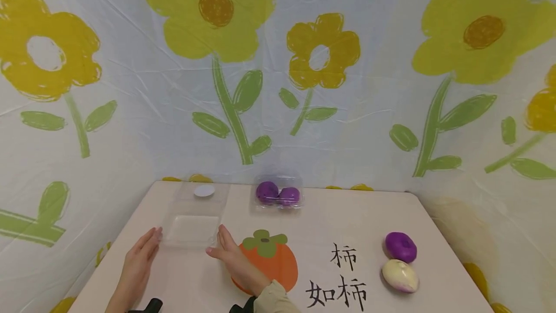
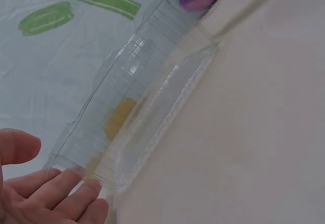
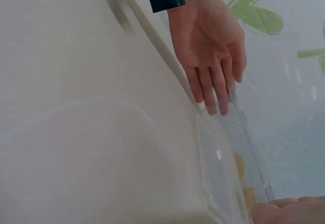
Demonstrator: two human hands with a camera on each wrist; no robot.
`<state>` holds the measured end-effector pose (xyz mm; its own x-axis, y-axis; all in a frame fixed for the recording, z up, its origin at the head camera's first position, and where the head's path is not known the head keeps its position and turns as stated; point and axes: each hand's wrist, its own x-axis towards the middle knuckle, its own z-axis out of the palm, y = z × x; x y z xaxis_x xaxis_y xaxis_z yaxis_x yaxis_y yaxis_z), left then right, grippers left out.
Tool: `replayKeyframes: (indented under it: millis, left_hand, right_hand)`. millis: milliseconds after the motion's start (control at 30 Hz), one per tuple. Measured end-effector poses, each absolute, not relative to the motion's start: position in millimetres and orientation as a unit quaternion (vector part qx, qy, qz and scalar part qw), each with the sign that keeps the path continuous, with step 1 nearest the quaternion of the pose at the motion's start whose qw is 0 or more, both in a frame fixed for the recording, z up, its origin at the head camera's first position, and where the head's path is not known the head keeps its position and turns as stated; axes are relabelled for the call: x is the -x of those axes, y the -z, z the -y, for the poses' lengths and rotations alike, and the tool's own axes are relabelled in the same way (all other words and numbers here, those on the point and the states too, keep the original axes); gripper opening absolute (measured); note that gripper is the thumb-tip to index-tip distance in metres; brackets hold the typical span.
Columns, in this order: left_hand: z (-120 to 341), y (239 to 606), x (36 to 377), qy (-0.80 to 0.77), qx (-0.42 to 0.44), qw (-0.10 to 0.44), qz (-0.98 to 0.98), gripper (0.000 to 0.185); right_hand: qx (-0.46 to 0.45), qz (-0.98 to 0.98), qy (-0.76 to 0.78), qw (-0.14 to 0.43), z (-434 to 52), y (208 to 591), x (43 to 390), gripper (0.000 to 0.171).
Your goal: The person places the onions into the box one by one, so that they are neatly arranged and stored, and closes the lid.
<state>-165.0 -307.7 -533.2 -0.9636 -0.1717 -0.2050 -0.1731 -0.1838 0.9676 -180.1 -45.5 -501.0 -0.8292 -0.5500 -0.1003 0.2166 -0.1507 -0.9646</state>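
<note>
A clear plastic clamshell box lies at the left of the table with its lid raised behind, bearing a round white label. My left hand is at the box's left side, its fingers straight and touching the wall. At the right side is my right hand, fingers extended and thumb apart near the front corner. The left wrist view shows the box between the two hands, and nothing is seen inside it. In the right wrist view, the left hand's straight fingers meet the box's end.
A closed clear box with two purple round items stands at the table's back edge. On the right lie a purple round vegetable-like item and a cream one with a purple tip. The tabletop has a printed persimmon and writing.
</note>
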Motion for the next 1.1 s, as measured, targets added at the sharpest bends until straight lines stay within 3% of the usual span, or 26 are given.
replayKeyframes:
  millis: [233, 533, 833, 1100]
  left_hand:
    - [310.0, 539.3, 160.9, -0.743, 0.113, -0.012, -0.659, 0.069]
    - [313.9, 542.6, 148.0, -0.739, 0.068, -0.061, -0.667, 0.063]
    - [325.8, 538.0, 131.9, -0.660, 0.080, -0.012, -0.747, 0.064]
    - [328.0, 522.4, 122.4, -0.587, 0.134, 0.080, -0.794, 0.070]
  right_hand:
    - [0.110, -0.563, 0.780, 0.250, 46.6, 502.3, 178.3, 0.081]
    - [0.111, -0.527, 0.792, 0.288, 31.3, 496.2, 175.0, 0.077]
    - [0.120, -0.510, 0.800, 0.294, 18.7, 491.6, 163.3, 0.069]
    - [0.103, -0.503, 0.804, 0.299, 6.0, 487.7, 152.0, 0.069]
